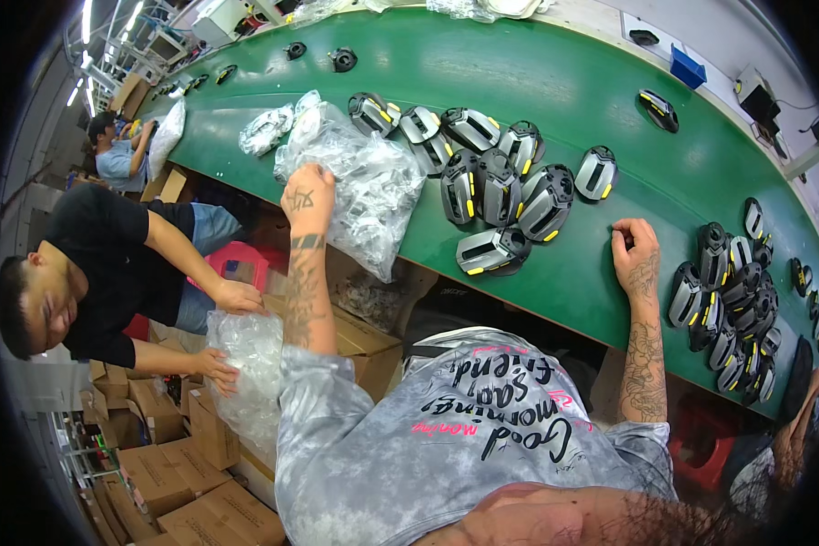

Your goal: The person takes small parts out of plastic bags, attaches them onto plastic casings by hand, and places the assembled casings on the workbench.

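My left hand (308, 196) grips the edge of a large clear plastic bag (366, 187) full of small wrapped parts, lying on the green conveyor belt (555, 82) and hanging over its near edge. My right hand (635, 253) rests on the belt with its fingers curled and nothing visible in it. Between my hands lies a cluster of several grey-and-black housings with yellow accents (496, 177); the nearest one (491, 251) sits at the belt's edge. A second pile of the same housings (728, 300) lies right of my right hand.
A co-worker in a black shirt (109, 264) at the left holds another clear bag (246, 364) over cardboard boxes (191, 473). A smaller bag (266, 130) and loose housings (657, 109) lie farther up the belt. Another person (118, 150) sits at far left. A blue bin (688, 67) stands beyond the belt.
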Demonstrator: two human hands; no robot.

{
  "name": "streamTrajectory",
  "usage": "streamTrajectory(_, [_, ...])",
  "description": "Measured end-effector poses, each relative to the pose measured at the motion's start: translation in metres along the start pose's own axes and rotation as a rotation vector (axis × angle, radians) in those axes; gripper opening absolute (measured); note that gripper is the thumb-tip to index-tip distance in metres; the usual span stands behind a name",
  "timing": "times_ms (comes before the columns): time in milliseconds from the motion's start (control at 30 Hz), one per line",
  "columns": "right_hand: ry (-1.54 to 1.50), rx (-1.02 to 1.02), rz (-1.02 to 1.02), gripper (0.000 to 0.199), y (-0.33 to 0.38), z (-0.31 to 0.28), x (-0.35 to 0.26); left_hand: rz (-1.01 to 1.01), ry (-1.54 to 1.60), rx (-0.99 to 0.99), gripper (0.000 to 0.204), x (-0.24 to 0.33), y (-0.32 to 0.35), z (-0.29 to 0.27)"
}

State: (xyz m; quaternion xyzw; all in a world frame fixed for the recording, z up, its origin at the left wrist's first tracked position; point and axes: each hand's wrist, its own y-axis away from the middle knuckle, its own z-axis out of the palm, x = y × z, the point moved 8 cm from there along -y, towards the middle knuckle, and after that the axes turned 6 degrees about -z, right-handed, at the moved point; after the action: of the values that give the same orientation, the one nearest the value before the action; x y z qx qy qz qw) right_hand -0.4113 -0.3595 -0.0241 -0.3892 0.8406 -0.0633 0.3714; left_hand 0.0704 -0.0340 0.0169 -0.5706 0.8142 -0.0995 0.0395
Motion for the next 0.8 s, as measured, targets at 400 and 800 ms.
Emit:
streamTrajectory(400, [0.002,0.034,0.0,0.007,-0.002,-0.004,0.001,0.01,0.253,-0.089,0.051,-0.003,-0.01,-0.043])
streamTrajectory(800, [-0.03,0.032,-0.015,0.005,-0.002,-0.003,0.005,-0.082,0.714,0.052,0.018,-0.045,-0.01,-0.069])
